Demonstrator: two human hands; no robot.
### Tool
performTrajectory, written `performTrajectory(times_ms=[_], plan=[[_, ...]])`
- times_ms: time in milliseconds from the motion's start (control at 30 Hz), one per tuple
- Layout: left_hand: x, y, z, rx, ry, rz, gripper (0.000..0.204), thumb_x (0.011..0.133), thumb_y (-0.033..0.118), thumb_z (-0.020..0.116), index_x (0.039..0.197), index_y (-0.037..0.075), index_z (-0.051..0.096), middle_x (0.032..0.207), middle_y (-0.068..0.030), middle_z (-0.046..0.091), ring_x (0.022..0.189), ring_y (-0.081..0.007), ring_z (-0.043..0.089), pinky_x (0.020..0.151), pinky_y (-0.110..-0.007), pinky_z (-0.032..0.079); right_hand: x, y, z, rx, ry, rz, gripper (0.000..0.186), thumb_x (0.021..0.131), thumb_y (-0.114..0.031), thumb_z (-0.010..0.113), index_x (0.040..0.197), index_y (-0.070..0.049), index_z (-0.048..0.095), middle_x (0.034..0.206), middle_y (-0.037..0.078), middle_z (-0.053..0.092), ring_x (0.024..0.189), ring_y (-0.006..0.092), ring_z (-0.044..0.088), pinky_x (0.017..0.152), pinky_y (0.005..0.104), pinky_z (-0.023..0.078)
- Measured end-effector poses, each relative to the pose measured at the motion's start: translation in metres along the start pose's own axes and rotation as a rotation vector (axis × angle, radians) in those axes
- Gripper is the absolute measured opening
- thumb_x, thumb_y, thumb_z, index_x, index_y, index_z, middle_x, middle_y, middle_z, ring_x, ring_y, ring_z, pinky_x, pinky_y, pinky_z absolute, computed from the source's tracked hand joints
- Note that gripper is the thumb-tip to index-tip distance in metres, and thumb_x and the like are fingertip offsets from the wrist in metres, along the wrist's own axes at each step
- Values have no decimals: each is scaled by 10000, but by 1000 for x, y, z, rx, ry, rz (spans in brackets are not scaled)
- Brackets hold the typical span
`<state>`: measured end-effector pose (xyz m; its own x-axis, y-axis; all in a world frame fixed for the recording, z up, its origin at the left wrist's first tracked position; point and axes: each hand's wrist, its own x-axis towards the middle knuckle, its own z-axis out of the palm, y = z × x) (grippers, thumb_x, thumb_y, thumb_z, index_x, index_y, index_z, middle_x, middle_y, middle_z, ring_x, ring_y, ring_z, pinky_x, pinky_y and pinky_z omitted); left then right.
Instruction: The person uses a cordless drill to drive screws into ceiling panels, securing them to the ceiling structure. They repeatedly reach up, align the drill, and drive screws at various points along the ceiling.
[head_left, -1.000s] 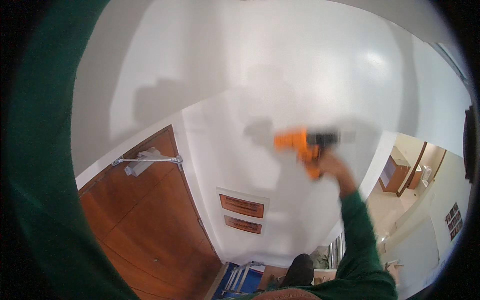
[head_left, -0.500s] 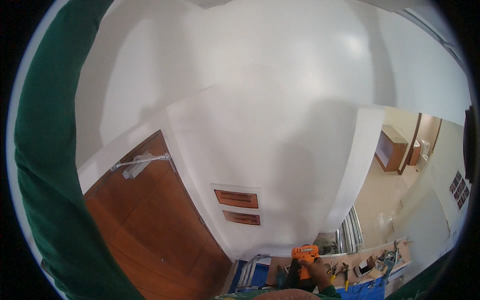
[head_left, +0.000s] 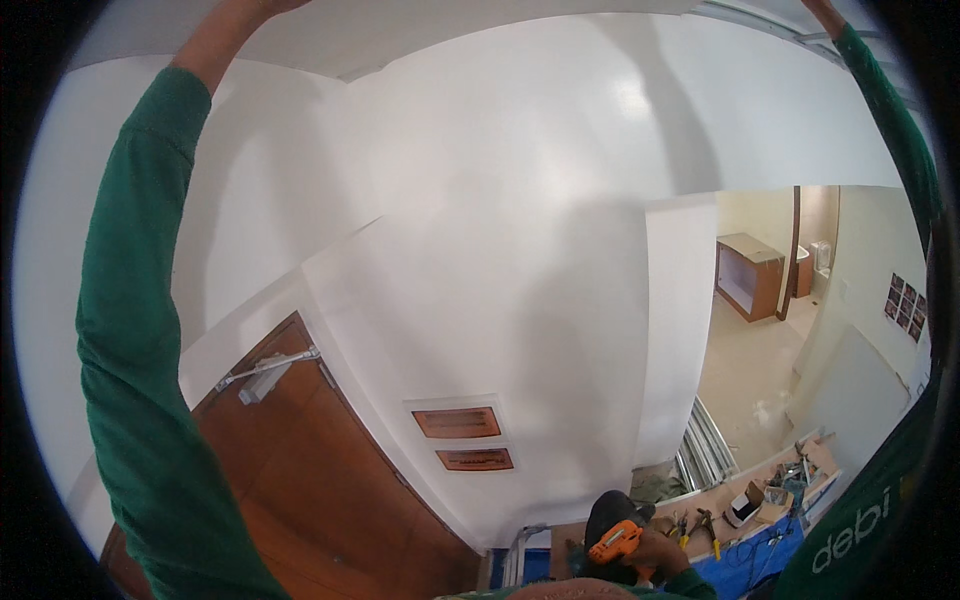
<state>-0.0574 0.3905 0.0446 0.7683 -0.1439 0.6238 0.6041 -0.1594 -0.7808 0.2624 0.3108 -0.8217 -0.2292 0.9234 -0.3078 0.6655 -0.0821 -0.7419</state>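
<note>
My left arm (head_left: pixel 140 300) is raised along the left side in a green sleeve, and its hand (head_left: pixel 286 4) is cut by the upper edge, so its fingers are hidden. On the right, my other arm (head_left: pixel 893 115) also reaches up; only its wrist end shows below the edge. A pale ceiling surface (head_left: pixel 400 35) lies between them; whether I touch it cannot be seen. Low in the picture, another person's hand (head_left: pixel 655 552) in a green sleeve holds an orange power drill (head_left: pixel 614 541). A dark rounded shape (head_left: pixel 607 512) sits beside the drill.
Pliers (head_left: pixel 708 528) and other tools lie on a wooden plank (head_left: pixel 738 487) below. Metal profiles (head_left: pixel 708 445) lean near an opening to another room. A brown door (head_left: pixel 300 470) stands left, beside a white wall (head_left: pixel 480 290) with two rectangular recesses. Metal channels (head_left: pixel 765 22) cross the upper right.
My view has shifted and rolled. My left arm appears further inward, and my right arm has come into view at the upper right. The drill has tilted and dropped lower in the picture.
</note>
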Motion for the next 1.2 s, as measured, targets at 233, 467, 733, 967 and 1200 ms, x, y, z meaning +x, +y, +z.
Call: performTrajectory(times_ms=[233, 467, 733, 967, 1200], plan=[[4, -5, 21, 3, 141, -1, 323, 1018, 305, 660, 1179, 35, 734, 1052, -140, 736, 932, -280, 673, 899, -411, 523, -11, -40, 12, 215, 351, 135, 635, 716, -330, 861, 1248, -43, 669, 1114, 201, 747, 1030, 385, 725, 882, 471, 558], [38, 45, 29, -419, 6, -273, 391, 1016, 302, 643, 1200, -32, 730, 1065, -180, 760, 968, -279, 727, 879, -422, 564, 5, -163, -119, 309, 726, -518, 445, 879, -174, 797, 1238, -26, 581, 1003, 172, 725, 962, 317, 731, 826, 391, 572], [54, 21, 80, -418, -147, -291, 478, 999, 378, 658, 1257, -21, 715, 1142, -166, 764, 1067, -274, 723, 976, -434, 539, 35, -355, -276, 562, 969, -1145, 223, 957, -26, 653, 1177, -28, 613, 998, 10, 626, 875, 115, 623, 771, 309, 546], [74, 16, 167, -593, -243, -442, 416, 1015, 345, 655, 1239, 0, 713, 1142, -125, 763, 1009, -230, 731, 896, -392, 576, 67, -487, -375, 906, 825, -1566, 251, 878, -90, 690, 1111, -36, 614, 1005, 50, 627, 772, 163, 646, 725, 357, 564], [111, 32, 251, -1097, -351, -793, 263, 1074, 242, 572, 1223, 52, 676, 1207, -91, 727, 1035, -222, 715, 885, -355, 590, 105, -528, -449, 1047, 685, -1688, 282, 847, -79, 692, 1116, -28, 623, 1006, 56, 642, 743, 182, 658, 692, 364, 565]])
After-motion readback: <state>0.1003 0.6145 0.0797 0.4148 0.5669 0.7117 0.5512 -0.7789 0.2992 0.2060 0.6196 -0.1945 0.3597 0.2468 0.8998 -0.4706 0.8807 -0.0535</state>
